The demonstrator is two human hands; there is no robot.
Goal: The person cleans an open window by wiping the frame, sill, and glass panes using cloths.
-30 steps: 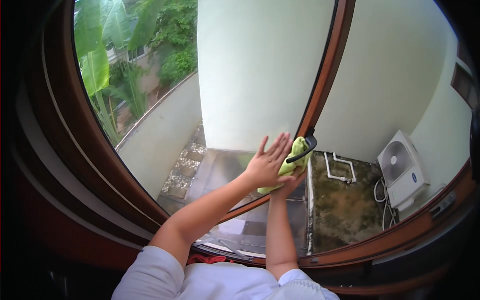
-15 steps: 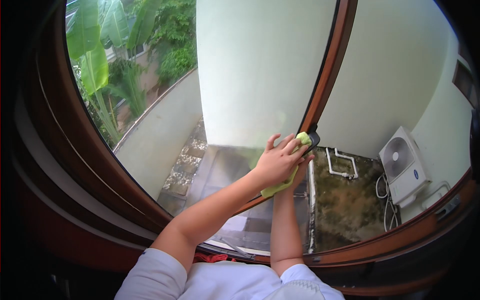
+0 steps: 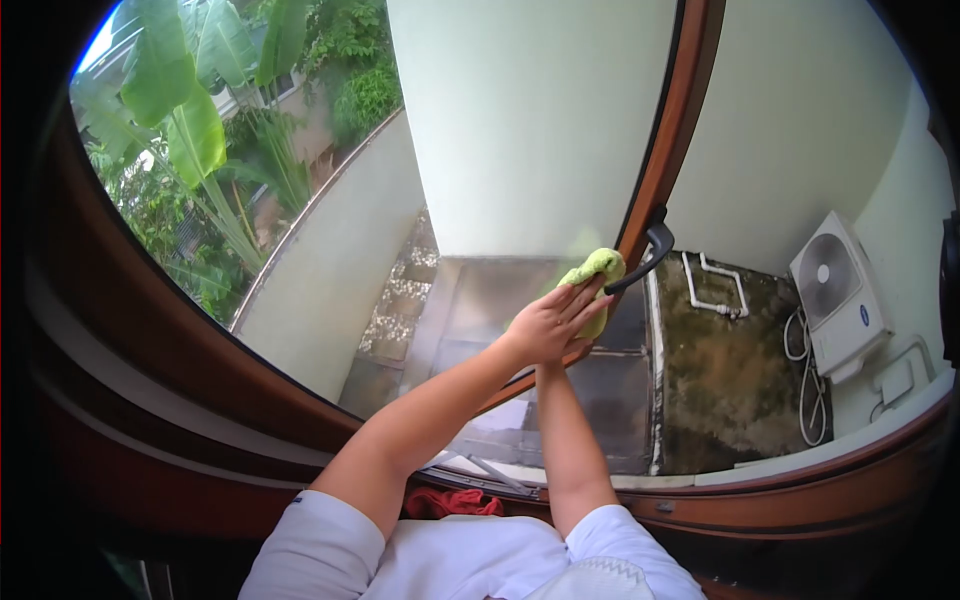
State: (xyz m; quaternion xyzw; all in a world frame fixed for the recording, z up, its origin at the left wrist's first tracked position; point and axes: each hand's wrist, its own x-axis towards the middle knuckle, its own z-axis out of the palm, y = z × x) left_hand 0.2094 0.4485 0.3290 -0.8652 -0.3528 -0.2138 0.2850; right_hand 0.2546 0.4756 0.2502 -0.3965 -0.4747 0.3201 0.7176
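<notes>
Green cloth (image 3: 600,262): bunched at window frame (image 3: 660,170), beside black handle (image 3: 657,250); placed there, not released. Left hand (image 3: 543,328): fingers outstretched, slightly apart, over cloth. Right hand (image 3: 578,346): mostly hidden, finger state unclear. Work remaining: cannot tell.

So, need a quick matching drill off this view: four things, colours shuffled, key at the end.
Things:
1. Held cloth
2. Handle
3. AC unit
4. Window frame

Colours:
A. White, with a dark fan grille
B. Brown
C. Yellow-green
D. Black

Pairs: 1-C, 2-D, 3-A, 4-B
</notes>
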